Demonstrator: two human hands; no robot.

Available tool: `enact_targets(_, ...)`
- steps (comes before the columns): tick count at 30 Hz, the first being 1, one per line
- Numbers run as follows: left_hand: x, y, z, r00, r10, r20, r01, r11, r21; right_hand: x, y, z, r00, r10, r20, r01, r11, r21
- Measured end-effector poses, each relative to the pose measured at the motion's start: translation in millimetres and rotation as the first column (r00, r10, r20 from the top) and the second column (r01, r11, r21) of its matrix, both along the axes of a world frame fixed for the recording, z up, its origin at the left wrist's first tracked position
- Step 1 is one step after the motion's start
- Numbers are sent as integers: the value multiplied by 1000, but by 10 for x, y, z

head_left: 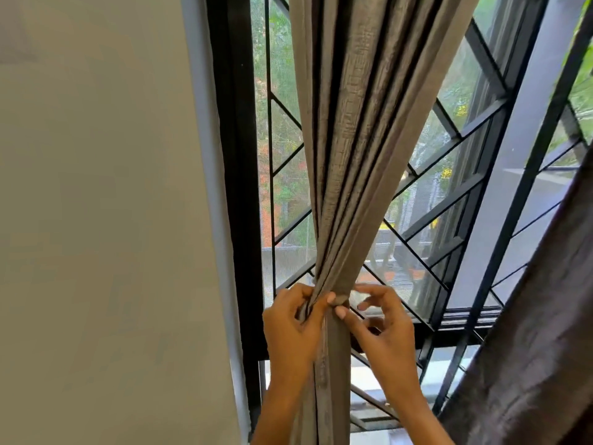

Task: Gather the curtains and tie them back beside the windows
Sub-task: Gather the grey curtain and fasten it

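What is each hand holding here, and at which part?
Both hold the gathered curtain at its pinched waist: the left hand grips the folds, the right hand pinches its front edge.

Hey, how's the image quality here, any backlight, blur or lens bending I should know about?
Head view: daylight through the window backlights the curtain, its folds staying readable; wide-angle bending tilts the frame bars at right; the right hand looks slightly soft at the fingertips; outdoor greenery is hazy behind mesh.
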State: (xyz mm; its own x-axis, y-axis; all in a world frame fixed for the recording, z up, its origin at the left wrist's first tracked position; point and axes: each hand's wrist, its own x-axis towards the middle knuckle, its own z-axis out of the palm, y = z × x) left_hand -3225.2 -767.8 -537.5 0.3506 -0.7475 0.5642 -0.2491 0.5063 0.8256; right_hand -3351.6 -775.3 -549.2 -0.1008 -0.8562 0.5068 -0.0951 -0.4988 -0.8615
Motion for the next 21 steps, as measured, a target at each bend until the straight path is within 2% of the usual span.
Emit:
enact_targets(4,278,-37,93,938,-342,-51,346,931,119,-145,-16,153,945,142,-295,-146,989,6)
enact_targets(6,398,-28,139,881,-468,-74,474,865,166,-211,18,259,902,283,-327,-268,959,90)
enact_targets(8,448,-4,186,856,-511,-84,517,835,188,-269,46,314,878,317,-359,-291,948,126)
enact_targets(10,434,24,217,893,-446,-65,449,874,185,-316,60,329,850,119,-513,-131,991,12)
enact_targets(12,363,46,222,958,-288,1,285,946,153,-340,98,355,733,-189,-654,67,976,-207)
enact_targets(13,310,58,213,983,-178,51,170,977,132,-325,141,380,702,-282,-654,124,952,-278)
enact_targets(15,176,101,204,990,39,134,-47,997,58,-224,278,491,762,-266,-590,126,955,-268)
enact_targets(17,58,164,219,982,133,135,-136,991,13,-104,349,564,891,-57,-450,-2,992,-128)
enact_targets(18,36,187,221,981,144,129,-148,989,25,-59,356,576,926,47,-376,-76,995,-61)
enact_targets(21,103,276,221,980,134,145,-145,987,67,-30,318,549,962,212,-173,-199,976,88)
